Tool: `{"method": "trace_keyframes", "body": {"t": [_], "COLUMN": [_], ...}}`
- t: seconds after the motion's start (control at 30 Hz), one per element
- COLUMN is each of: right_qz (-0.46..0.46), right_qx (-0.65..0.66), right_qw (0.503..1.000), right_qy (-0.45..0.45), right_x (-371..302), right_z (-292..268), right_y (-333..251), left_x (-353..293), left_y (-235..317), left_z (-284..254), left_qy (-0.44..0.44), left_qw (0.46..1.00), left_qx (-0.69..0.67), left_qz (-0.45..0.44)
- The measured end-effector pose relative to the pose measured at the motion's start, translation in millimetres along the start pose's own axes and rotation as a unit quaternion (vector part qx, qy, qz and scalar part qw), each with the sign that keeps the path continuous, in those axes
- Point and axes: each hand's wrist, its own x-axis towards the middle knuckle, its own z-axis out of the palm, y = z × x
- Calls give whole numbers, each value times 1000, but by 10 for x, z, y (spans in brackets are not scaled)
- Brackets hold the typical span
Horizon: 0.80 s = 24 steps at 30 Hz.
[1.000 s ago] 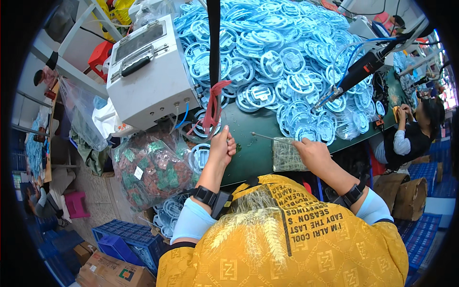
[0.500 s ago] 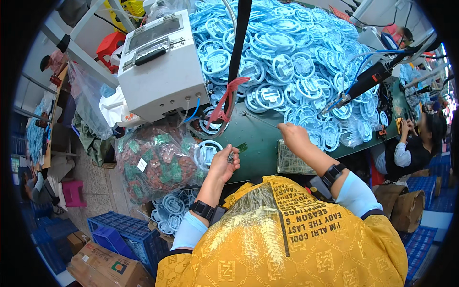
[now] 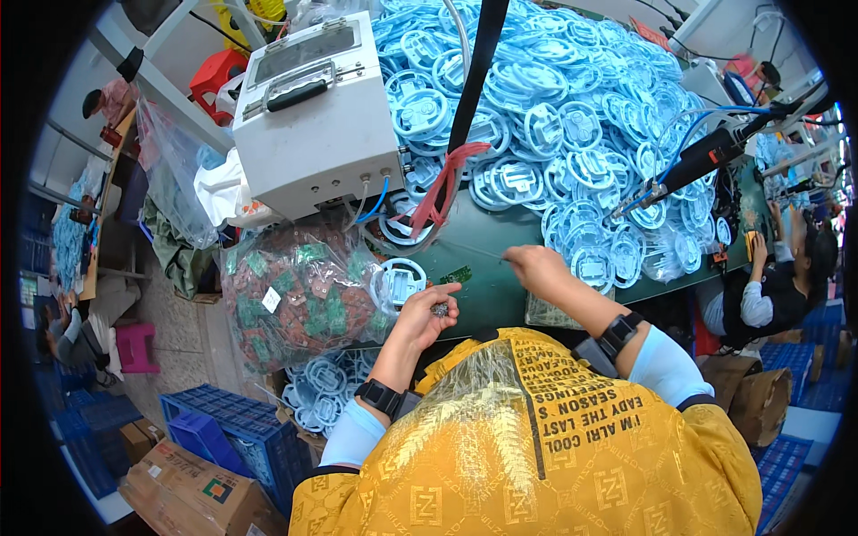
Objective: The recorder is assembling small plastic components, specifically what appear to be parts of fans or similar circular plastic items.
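Reference point for all positions: the grey metal box [image 3: 322,116].

Left hand [image 3: 429,314]: nearer the person than the grey box and to its right. The fingers are curled around small metal pieces [image 3: 440,309], apparently so that the loose bits do not spill; their exact kind is too small to tell. The index finger extends toward a small green board [image 3: 457,275], which lies to the near right of the grey box. Whether fingertip and board touch cannot be determined.

Right hand [image 3: 536,268]: farther right of the grey box than the left hand. It pinches one end of a thin rod [image 3: 478,251], whose far end points back toward the grey box. The end grip presumably leaves the length free to reach; the tip is blurred.

A clear bag [image 3: 299,299] of brown and green pieces sits directly on the near side of the grey box, likely for easy reach. A blue ring part [image 3: 399,282] is beside the bag, on the grey box's near right. The heap of blue parts [image 3: 554,125] spreads right of the grey box, seemingly set back to leave working room on the green bench [image 3: 490,299].
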Motion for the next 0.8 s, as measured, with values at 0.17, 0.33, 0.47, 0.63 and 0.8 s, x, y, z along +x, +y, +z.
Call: {"method": "trace_keyframes", "body": {"t": [0.17,0.33,0.47,0.63,0.8], "right_qz": [-32,74,88,50,21], "right_qx": [2,-62,-103,-188,-167], "right_qw": [995,988,989,969,961], "right_qy": [-93,-118,-61,-153,-221], "right_x": [-150,-404,-428,-511,-416], "right_z": [-316,-769,-876,-1202,-1124], "right_y": [-42,434,547,268,66], "left_x": [-88,-125,-83,-40,90], "left_y": [-72,-197,-181,-84,-66], "left_z": [-108,-217,-238,-124,164], "left_qy": [13,16,17,1,-53], "left_qw": [1000,999,999,998,993], "left_qx": [8,8,6,16,66], "left_qz": [-22,-51,-45,-53,-88]}}
